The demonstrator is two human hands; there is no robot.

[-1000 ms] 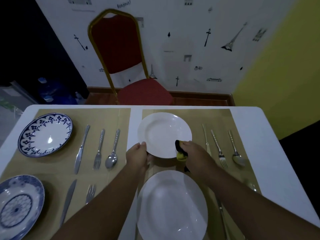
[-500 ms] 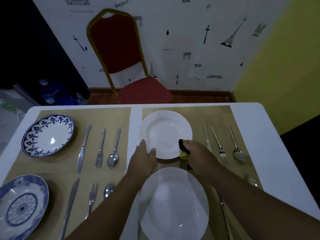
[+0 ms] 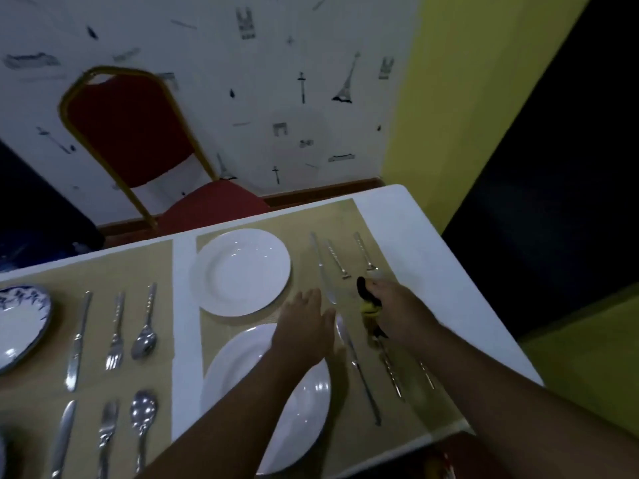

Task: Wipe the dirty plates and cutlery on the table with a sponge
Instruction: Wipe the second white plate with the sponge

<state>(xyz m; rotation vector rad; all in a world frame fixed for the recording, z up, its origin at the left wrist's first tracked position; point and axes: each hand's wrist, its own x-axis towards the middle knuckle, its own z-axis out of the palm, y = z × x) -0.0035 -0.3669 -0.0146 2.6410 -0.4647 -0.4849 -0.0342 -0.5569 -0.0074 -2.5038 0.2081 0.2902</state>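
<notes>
A head-worn camera looks down on a white table laid with tan placemats. Since 0.5 seconds ago the view has swung right and tilted.

The right hand grips a yellow and black sponge, fingers curled round it. Earlier the sponge was at the near rim of the far white plate. Now it has moved right, off the plate, and is among the cutlery there, just beside the near end of the fork. The hand covers the near end of the spoon. Blur hides whether the sponge touches any piece.

The left hand has left that plate's rim. It is palm down, fingers straight and close together, over the placemat between the far plate and the near white plate. Its fingertips are just beside the blade of the knife. The left forearm crosses the near plate.

Both white plates lie as before. To the left are 2 more cutlery sets and a blue-patterned plate. A red chair stands beyond the table.
</notes>
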